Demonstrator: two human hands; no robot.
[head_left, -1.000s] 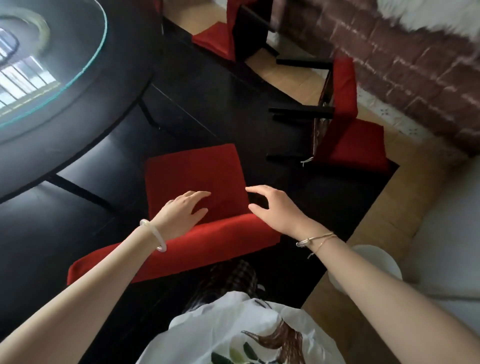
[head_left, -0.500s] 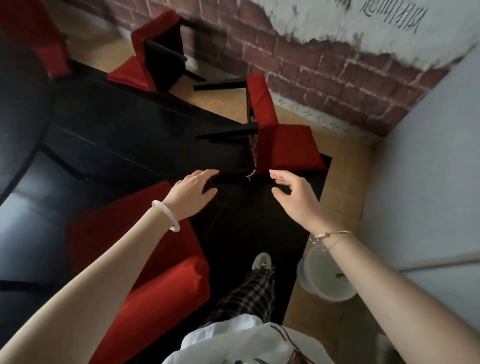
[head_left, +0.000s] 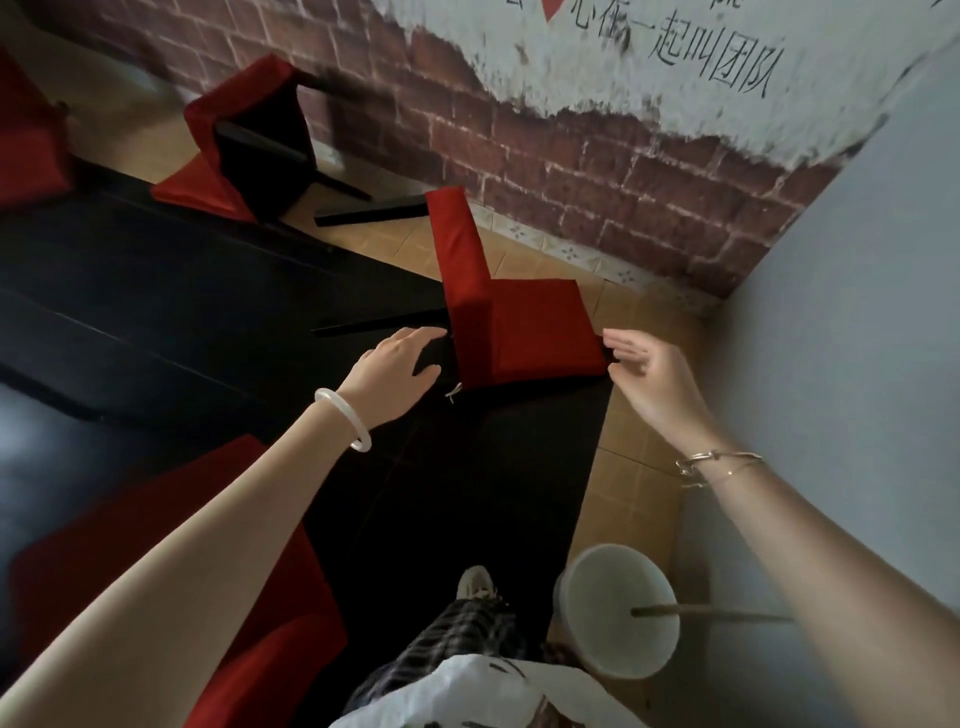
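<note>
Red-cushioned chair (head_left: 524, 327) lies tipped on side on floor (head_left: 628, 483) near brick wall (head_left: 571, 171), black legs (head_left: 379, 326) pointing left. Left hand (head_left: 395, 366) open, fingers spread, just beside seat's left edge. Right hand (head_left: 644, 376) open, loosely curved, at seat's right corner; contact unclear. Both hold nothing. Judgement: rigid frame, moderate weight, soft padding, grippy fabric. Best hold: seat and backrest frame edges, not cushion cover.

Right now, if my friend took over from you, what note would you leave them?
Left hand: open, fingers straight, beside the near edge of the red cushioned chair with black legs.
Right hand: open at the chair's right corner; contact unclear.
The chair lies tipped on its side on the tan tiled floor near the red brick wall.
Done: both hands have reached it.
Left: grip it and, probably, stand it upright.
</note>
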